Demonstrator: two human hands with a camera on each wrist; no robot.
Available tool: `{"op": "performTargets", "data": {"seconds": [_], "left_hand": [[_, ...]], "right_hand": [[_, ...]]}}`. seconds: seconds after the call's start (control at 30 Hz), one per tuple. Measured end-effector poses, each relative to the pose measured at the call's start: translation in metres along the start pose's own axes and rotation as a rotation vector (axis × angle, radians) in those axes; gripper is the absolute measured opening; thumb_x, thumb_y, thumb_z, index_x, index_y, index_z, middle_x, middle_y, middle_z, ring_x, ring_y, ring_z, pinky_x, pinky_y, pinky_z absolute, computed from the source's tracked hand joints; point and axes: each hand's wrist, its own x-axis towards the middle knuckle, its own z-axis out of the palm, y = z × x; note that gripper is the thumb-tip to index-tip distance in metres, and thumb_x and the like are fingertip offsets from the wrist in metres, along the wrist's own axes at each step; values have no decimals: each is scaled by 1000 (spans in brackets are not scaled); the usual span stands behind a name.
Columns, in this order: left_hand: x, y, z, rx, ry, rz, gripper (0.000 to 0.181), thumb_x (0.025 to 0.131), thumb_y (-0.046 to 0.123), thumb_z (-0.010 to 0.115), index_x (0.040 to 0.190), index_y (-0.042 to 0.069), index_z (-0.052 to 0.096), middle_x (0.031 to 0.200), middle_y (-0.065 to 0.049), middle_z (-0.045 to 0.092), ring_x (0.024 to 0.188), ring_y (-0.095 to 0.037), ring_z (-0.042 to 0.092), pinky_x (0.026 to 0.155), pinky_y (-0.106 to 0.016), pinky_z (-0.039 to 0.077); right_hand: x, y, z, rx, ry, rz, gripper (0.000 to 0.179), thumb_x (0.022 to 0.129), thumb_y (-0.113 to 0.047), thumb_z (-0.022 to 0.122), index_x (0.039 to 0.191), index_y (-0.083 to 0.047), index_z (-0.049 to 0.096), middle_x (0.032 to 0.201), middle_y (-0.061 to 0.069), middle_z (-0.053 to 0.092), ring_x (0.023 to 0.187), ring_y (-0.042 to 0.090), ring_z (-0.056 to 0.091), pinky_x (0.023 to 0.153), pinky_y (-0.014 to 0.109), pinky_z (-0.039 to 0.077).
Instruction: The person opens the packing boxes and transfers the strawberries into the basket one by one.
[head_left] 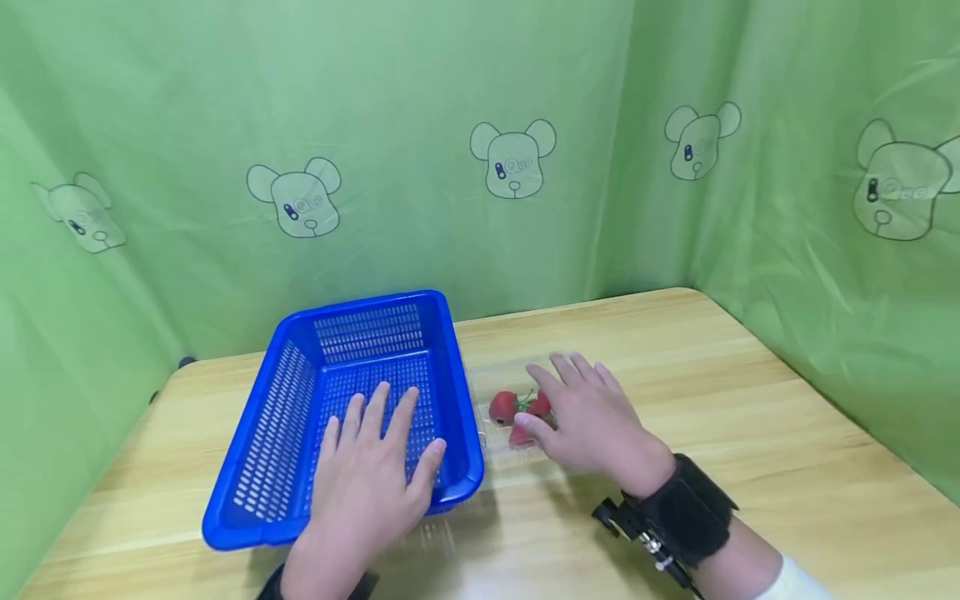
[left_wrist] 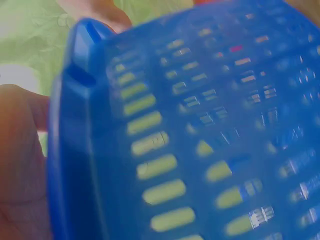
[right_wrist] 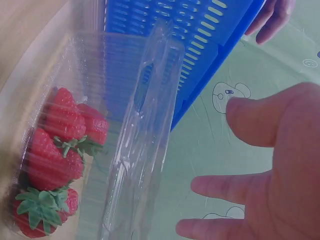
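Observation:
A blue slotted plastic basket (head_left: pixel 251 425) is on the left of the table, its inside bare. My left hand (head_left: pixel 367 492) hovers over its near part, palm down, fingers spread and straight. To the basket's right is a clear plastic box (right_wrist: pixel 131 150) with several red strawberries (right_wrist: pixel 65 115) with green leaves inside. Over the box is my right hand (head_left: pixel 588 421), fingers loosely extended, partly covering the strawberries in the head view. Nothing is held in either hand. In the left wrist view the basket's wall (left_wrist: pixel 115 165) fills most of the picture.
The wooden table (head_left: pixel 750 417) carries the basket and box. A green curtain (head_left: pixel 405 100) with printed bear heads surrounds it at the back and sides. Clear plastic edges (head_left: pixel 435 533) show below the basket's near right corner. A black wrist strap (head_left: pixel 686 508) sits on my right forearm.

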Motion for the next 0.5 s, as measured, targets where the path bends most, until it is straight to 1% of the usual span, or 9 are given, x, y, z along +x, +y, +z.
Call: {"op": "performTargets", "data": {"seconds": [0.13,0.2,0.27,0.3,0.4,0.43,0.47,0.5], "left_hand": [[-6,4,-2,-42,29,51,65,97,52,45,151,18,35,154,-17,31,141,-41,23,111,-62,18],[-9,6,-3,-72,57,101,65,96,51,49,151,18,36,152,-17,33,140,-40,25,110,-61,21],[-13,9,-4,-113,95,172,66,95,49,53,151,18,35,151,-15,35,140,-39,27,109,-60,26],[-15,11,-5,-137,117,218,67,94,50,53,151,18,35,151,-14,36,139,-39,28,108,-60,28],[-22,19,-7,-219,166,381,69,93,50,55,150,17,35,149,-10,40,138,-35,32,105,-57,34],[-24,23,-8,-252,166,431,70,93,51,55,151,17,35,149,-8,40,139,-33,32,104,-56,36],[-27,26,-9,-288,149,475,70,94,51,54,151,17,33,149,-7,40,138,-31,34,103,-55,38],[-28,28,-10,-333,116,512,71,94,52,54,152,18,31,150,-5,39,138,-29,35,102,-54,40]], "right_hand": [[0,3,-4,4,-18,-19,67,91,-48,59,143,-7,46,144,26,40,135,47,31,109,63,23],[0,5,-6,18,-27,-28,68,90,-48,61,142,-7,47,144,26,41,135,46,32,109,62,24],[0,7,-7,32,-32,-39,68,88,-46,65,141,-6,49,143,25,43,134,45,33,108,61,26],[1,7,-7,42,-33,-46,68,88,-46,66,140,-6,50,143,25,43,134,44,34,108,60,27],[1,9,-8,57,-36,-71,69,85,-45,70,139,-6,52,141,23,46,134,43,36,107,60,30],[2,10,-8,67,-40,-76,69,84,-44,71,139,-6,52,141,23,46,134,42,36,106,60,30],[2,10,-8,78,-45,-81,69,84,-43,72,139,-6,52,141,22,47,133,42,37,106,60,31],[2,11,-8,89,-50,-85,69,83,-42,73,139,-7,52,140,22,47,132,42,38,106,60,31]]}}
